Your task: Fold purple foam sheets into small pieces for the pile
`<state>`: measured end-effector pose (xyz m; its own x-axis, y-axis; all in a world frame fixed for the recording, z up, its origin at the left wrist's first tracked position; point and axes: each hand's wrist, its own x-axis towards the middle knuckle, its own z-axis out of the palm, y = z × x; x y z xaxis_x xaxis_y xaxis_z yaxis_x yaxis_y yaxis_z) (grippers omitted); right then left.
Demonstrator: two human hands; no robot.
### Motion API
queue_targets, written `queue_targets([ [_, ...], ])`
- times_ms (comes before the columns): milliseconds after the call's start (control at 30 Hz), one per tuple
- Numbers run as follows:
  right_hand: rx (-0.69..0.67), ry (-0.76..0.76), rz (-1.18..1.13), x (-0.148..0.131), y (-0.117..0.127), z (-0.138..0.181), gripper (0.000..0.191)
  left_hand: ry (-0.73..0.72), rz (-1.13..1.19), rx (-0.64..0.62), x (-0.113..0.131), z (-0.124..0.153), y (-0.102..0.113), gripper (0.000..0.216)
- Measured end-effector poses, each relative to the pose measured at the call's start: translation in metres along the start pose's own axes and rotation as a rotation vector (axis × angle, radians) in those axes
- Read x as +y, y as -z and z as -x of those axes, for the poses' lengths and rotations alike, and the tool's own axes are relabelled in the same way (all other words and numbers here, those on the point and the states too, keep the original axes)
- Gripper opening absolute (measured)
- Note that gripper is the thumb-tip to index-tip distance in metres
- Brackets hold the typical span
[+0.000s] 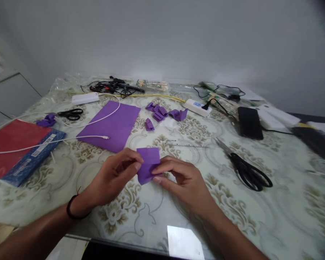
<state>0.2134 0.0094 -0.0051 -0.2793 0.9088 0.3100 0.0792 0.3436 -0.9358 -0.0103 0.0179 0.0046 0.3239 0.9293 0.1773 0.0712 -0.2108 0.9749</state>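
A small folded piece of purple paper (pixel 149 156) is held up over the near middle of the table. My left hand (pixel 116 177) pinches its left edge between thumb and fingers. On the other side, my right hand (pixel 182 180) grips the lower right edge the same way. Creases run across the paper, and its lower part bends toward me. Beyond it lie several small folded purple paper pieces (pixel 159 112) in a loose group. Purple sheets (pixel 111 124) lie flat to the left, with a white cable across them.
Large black-handled scissors (pixel 246 169) lie at right, smaller scissors (pixel 72 114) at far left. A phone (pixel 250 122), a power strip (pixel 197 107) and tangled black cables (pixel 115 86) stand further back. A red and blue packet (pixel 24 148) lies left beside crumpled purple paper (pixel 46 120).
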Motion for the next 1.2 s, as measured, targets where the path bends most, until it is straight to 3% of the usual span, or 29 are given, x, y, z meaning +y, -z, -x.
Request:
queue_targets([
  [133, 0.097, 0.015, -0.022, 0.003, -0.002, 0.002, 0.006, -0.108, -0.039, -0.163, 0.002, 0.001, 0.003, 0.022],
  [300, 0.109, -0.011, -0.068, 0.003, -0.004, 0.003, 0.006, -0.184, -0.175, -0.053, -0.003, 0.001, 0.0, 0.009],
  [467, 0.071, -0.031, -0.108, 0.0, -0.006, 0.004, 0.008, -0.19, -0.136, 0.034, -0.002, 0.002, -0.002, 0.002],
  [600, 0.076, -0.049, -0.03, -0.003, -0.007, 0.005, 0.009, -0.143, -0.075, 0.105, -0.007, 0.005, -0.008, 0.009],
  [667, 0.071, -0.051, 0.029, -0.004, -0.008, 0.004, 0.01, -0.135, 0.009, 0.156, -0.01, 0.005, -0.009, 0.022],
  [733, 0.063, -0.05, 0.071, -0.005, -0.008, 0.003, 0.011, -0.159, 0.003, 0.139, -0.011, 0.004, -0.009, 0.033],
  [833, 0.058, -0.056, 0.089, -0.006, -0.008, 0.003, 0.011, -0.228, -0.28, 0.025, -0.008, 0.002, -0.006, 0.016],
  [900, 0.072, -0.075, 0.089, -0.006, -0.008, 0.004, 0.011, -0.274, -0.389, 0.02, -0.005, 0.001, -0.004, 0.012],
  [1200, 0.2, -0.156, -0.038, 0.0, -0.015, 0.009, 0.011, -0.273, -0.34, 0.075, -0.006, 0.002, -0.006, 0.008],
])
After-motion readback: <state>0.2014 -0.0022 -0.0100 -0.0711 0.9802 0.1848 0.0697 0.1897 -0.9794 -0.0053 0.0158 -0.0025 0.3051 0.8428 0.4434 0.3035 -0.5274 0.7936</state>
